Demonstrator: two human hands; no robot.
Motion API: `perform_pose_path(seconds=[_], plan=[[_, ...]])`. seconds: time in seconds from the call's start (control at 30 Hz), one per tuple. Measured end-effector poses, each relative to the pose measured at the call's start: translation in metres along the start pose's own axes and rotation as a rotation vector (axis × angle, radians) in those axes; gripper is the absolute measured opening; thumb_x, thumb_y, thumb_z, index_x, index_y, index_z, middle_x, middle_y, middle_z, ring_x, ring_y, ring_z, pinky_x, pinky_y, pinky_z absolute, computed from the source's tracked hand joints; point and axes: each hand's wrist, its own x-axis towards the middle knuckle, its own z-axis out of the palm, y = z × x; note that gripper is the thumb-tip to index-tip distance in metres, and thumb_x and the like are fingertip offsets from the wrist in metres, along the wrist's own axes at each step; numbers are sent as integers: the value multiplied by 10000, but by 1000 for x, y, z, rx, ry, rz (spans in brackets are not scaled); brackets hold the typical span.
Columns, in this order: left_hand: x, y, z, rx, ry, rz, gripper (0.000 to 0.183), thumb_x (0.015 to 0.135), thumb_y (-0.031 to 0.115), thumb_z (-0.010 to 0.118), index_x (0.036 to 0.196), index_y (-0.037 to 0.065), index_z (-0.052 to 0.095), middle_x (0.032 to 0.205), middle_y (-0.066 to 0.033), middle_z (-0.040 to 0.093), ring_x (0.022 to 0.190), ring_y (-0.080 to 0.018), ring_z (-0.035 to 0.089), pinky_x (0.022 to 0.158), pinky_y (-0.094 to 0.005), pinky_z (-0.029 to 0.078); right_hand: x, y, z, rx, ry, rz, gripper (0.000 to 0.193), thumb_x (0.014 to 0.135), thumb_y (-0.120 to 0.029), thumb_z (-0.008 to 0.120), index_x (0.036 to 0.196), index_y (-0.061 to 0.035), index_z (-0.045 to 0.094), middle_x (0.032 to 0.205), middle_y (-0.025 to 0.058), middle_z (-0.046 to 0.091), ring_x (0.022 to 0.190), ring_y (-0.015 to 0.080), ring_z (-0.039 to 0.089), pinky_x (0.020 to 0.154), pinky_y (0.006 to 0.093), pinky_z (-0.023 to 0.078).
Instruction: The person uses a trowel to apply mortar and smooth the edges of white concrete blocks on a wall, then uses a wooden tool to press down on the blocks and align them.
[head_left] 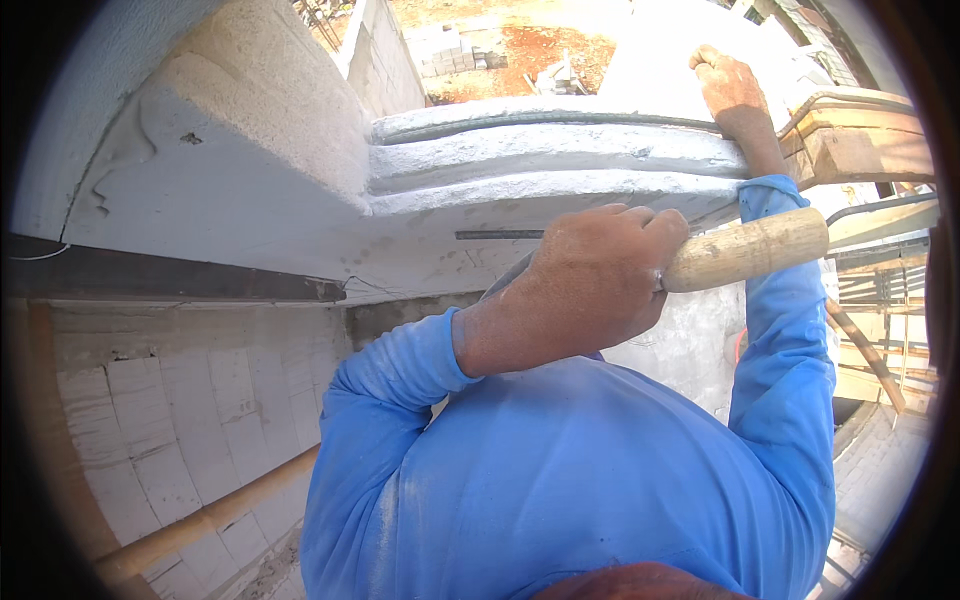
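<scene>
My left hand (pixel 610 265) is closed around a wooden-handled tool (pixel 750 250) in front of my chest. Its pale, rounded handle points right, across my right forearm. A thin dark metal strip (pixel 500 235) shows left of my knuckles; whether it belongs to the tool I cannot tell. Just beyond my fingers runs a whitish stepped ledge (pixel 555 150) with long grooves, rough with plaster. My right hand (pixel 735 95) reaches past the ledge's right end. Its fingers are curled, and what they hold, if anything, does not show against the glare.
A white plastered pillar (pixel 240 120) rises on the left, above a dark beam (pixel 170 272). Below is a block wall (pixel 190 410) with a wooden pole (pixel 210 515) across it. Timber boards (pixel 865 140) stand at right. Stacked blocks (pixel 450 52) lie on reddish ground far below.
</scene>
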Motion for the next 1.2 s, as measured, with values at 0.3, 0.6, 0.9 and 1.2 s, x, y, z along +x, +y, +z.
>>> perform_pose_path(seconds=[0.3,0.6,0.9,1.2], plan=[[-21,-15,4,-199,38,-104,212,703,37,715,897,18,630,761,-132,653,663,-229,654,598,-314,492,1,59,36,-562,253,-687,209,796,-216,564,929,-93,667,865,80,642,949,244,583,843,403,456],[-27,-16,20,-307,81,-136,140,730,6,702,847,-2,626,683,-111,627,594,-187,615,571,-301,467,-11,-2,-5,2,186,-199,215,875,-209,477,957,-100,644,915,139,671,870,333,629,798,444,482],[-41,-5,12,-254,145,-151,139,743,10,695,855,-8,613,698,-143,631,627,-240,641,581,-317,484,-13,-11,-14,27,81,-93,244,899,-249,466,993,-110,644,940,153,670,902,349,623,811,452,482],[-42,5,1,-164,254,-90,158,746,7,693,878,-4,608,719,-159,637,656,-285,660,594,-343,490,4,13,-8,126,289,-402,228,883,-229,465,955,-102,641,921,155,672,881,346,632,804,435,494]])
